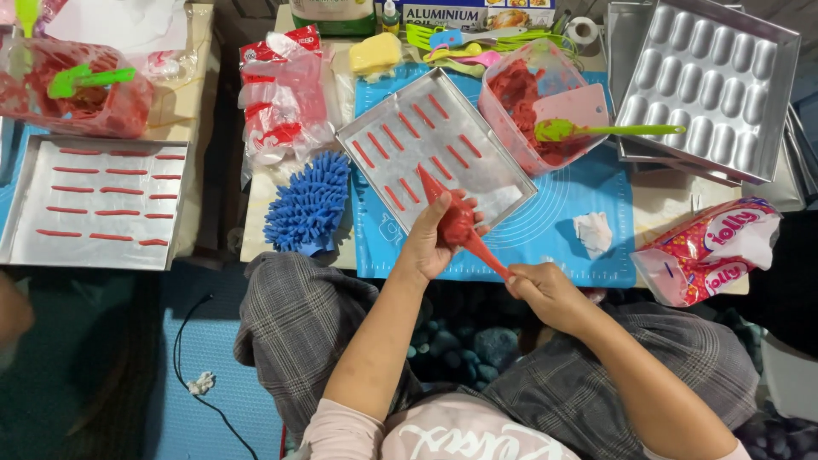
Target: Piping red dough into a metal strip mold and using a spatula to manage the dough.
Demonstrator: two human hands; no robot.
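My right hand [545, 294] pinches shut the twisted tail of the red piping bag [456, 223]; my left hand [430, 247] wraps its soft, squashy belly, nozzle over the metal tray [503, 194] of red strips. Beyond, a plastic tub [511, 81] holds red batter and a green spatula [609, 130].

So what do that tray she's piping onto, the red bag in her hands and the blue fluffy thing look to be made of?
The baking tray looks like thin aluminium: matte silver, faint sheen, folded rim. The piping bag, squeezed by the left hand and twisted by the right hand, seems soft clear plastic tinted by red batter. The blue duster mitt looks like chenille microfibre: fat noodle tufts.
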